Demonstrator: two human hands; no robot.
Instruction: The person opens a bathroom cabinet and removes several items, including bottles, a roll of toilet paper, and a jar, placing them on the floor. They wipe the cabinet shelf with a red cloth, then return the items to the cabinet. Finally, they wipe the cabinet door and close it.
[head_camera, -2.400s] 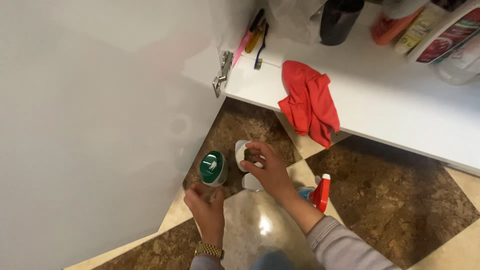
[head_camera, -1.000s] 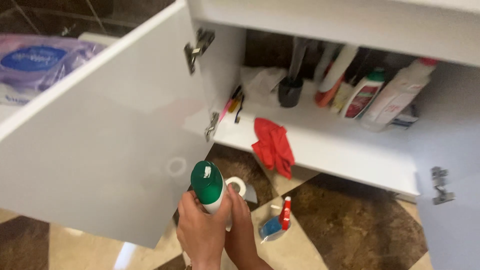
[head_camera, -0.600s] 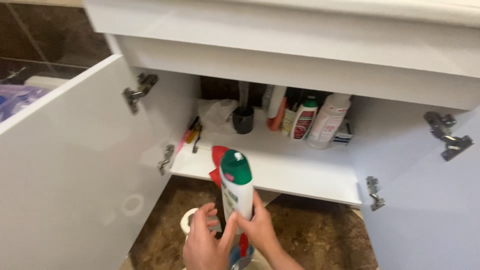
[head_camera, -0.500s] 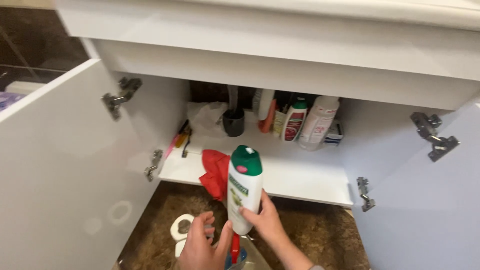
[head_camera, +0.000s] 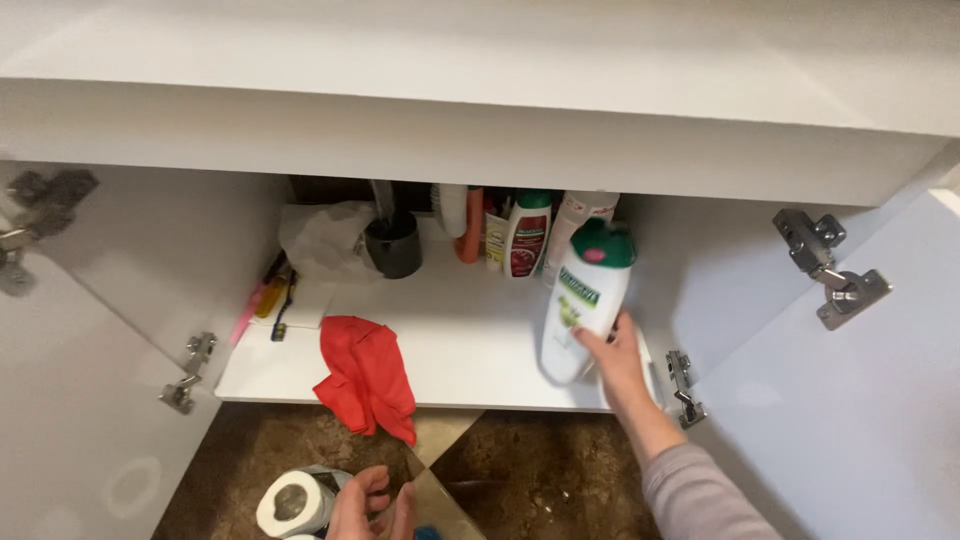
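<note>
Holding a bottle over the cabinet shelf

Gripping the white, green-capped bottle (head_camera: 582, 296), the right hand (head_camera: 617, 357) closes round its lower body, tilted at the shelf's (head_camera: 470, 345) 3 o'clock side. At 12 o'clock a row of bottles (head_camera: 527, 232) and one black cup (head_camera: 393, 244) crowd the back. One red cloth (head_camera: 367, 376) overhangs the front edge; bare shelf lies between. The left hand (head_camera: 372, 503), loosely curled and holding nothing, is beside one paper roll (head_camera: 293, 502).

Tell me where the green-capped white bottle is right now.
In the head view the green-capped white bottle is tilted in the right hand, over the right end of the cabinet shelf, just in front of the row of bottles.
</note>
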